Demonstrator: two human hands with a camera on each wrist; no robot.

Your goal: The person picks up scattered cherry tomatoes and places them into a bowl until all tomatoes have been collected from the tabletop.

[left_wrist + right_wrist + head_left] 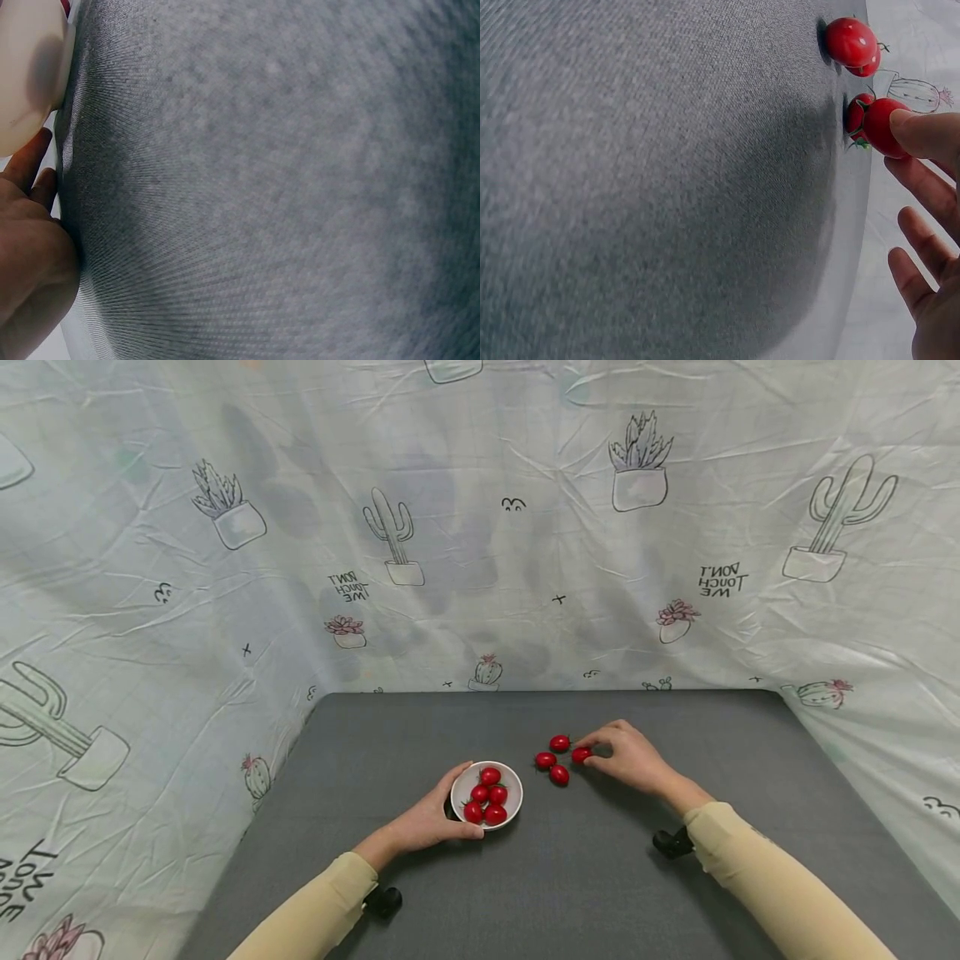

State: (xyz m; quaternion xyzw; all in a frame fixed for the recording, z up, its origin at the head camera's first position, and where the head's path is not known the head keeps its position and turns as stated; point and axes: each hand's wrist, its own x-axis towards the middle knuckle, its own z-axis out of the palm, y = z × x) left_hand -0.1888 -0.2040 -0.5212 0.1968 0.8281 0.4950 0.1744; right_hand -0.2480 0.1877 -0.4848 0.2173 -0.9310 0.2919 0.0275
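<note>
My left hand [429,820] holds a small white bowl [512,783] from its left side, thumb at the near rim and fingers at the far side. Inside lie several red cherry tomatoes [495,814]. In the left wrist view, fingertips touch the bowl's outer wall [22,82]. To the right, my right hand [628,756] pinches one cherry tomato [882,129] between thumb and a finger, the other fingers spread apart. Three loose cherry tomatoes, one of them nearest the bowl [545,761], sit on the table just left of that hand. Green stems show on some.
Both hands work over a dark grey cloth-covered table [570,893]. Behind and beside it hangs a pale curtain [450,527] printed with cacti and potted plants. A black wrist device [384,902] sits at the left cuff, another [671,843] at the right.
</note>
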